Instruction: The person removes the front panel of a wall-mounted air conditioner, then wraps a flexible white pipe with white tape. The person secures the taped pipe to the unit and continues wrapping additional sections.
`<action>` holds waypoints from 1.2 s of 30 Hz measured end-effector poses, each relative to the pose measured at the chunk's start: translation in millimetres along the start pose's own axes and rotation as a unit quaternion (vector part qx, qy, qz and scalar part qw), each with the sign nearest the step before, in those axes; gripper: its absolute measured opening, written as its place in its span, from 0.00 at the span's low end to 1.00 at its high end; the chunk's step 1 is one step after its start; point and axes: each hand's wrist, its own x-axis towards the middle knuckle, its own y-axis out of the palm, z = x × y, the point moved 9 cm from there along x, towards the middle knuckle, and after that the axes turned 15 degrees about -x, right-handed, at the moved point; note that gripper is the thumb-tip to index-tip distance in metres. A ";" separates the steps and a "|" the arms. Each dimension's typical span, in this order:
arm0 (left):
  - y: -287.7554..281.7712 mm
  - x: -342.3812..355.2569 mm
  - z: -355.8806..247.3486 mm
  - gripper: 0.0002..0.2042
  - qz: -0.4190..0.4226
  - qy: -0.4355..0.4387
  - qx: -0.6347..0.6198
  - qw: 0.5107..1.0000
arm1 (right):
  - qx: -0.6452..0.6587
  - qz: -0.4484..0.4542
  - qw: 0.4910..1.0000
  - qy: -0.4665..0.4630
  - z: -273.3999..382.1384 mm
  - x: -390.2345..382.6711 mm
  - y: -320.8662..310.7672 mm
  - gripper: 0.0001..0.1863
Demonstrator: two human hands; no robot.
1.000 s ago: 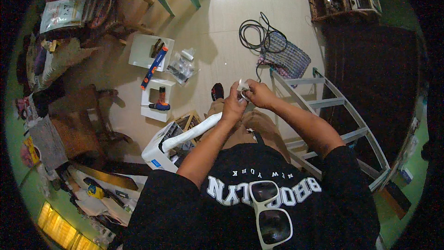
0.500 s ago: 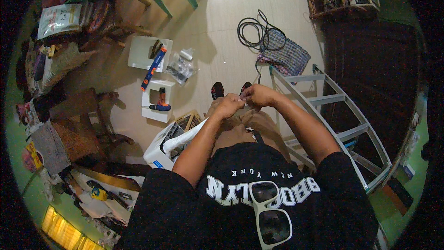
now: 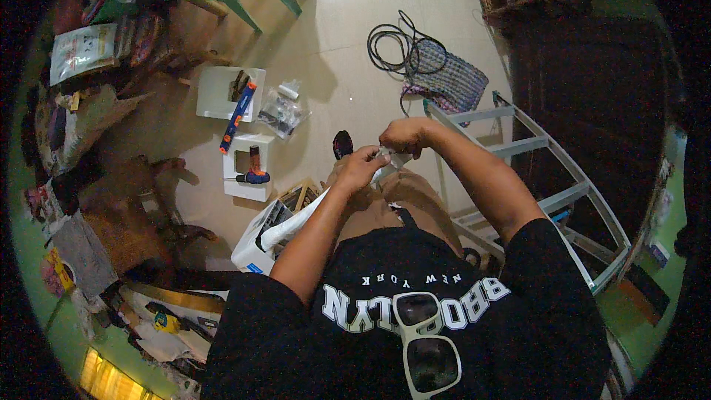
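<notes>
In front of my lap both hands are closed on a small pale, partly see-through plastic packet (image 3: 398,161). My left hand (image 3: 361,169) pinches its left side between thumb and fingers. My right hand (image 3: 406,135) is curled into a fist at its upper edge, knuckles up, and the fingertips are hidden. Whatever is inside the packet is too small to make out. Beside my left forearm stands a white boxy unit (image 3: 252,252) with a grey grille and a white wrapped tube (image 3: 285,231) lying over it.
On the floor to the left, white foam pieces (image 3: 211,96) carry a blue-orange spirit level (image 3: 238,118) and a cordless drill (image 3: 255,176). A clear bag of parts (image 3: 283,115) lies alongside. An aluminium ladder (image 3: 529,146) leans at right, near a woven mat (image 3: 452,78) and coiled black cable (image 3: 385,48).
My right hand has lifted slightly and turned into a fist, and more of the packet shows below it. My left hand stays nearly in place. The whole view has shifted a little.
</notes>
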 end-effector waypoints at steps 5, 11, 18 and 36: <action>4.6 1.0 16.1 0.17 0.003 -0.095 -0.119 0.988 | 0.498 -0.229 0.688 0.476 -50.7 -77.7 -9.8 0.21; -4.2 4.7 3.9 0.18 -0.033 -0.096 -0.198 0.975 | 0.116 -0.252 0.844 0.459 43.3 -70.6 -17.4 0.17; -14.7 25.6 -10.4 0.18 -0.036 -0.121 -0.033 0.991 | 0.099 -0.278 0.849 0.439 50.9 -61.5 -6.6 0.15; -21.8 90.8 61.7 0.15 -0.199 -0.094 0.214 0.952 | 0.273 -0.333 0.808 0.401 108.2 -154.1 25.2 0.15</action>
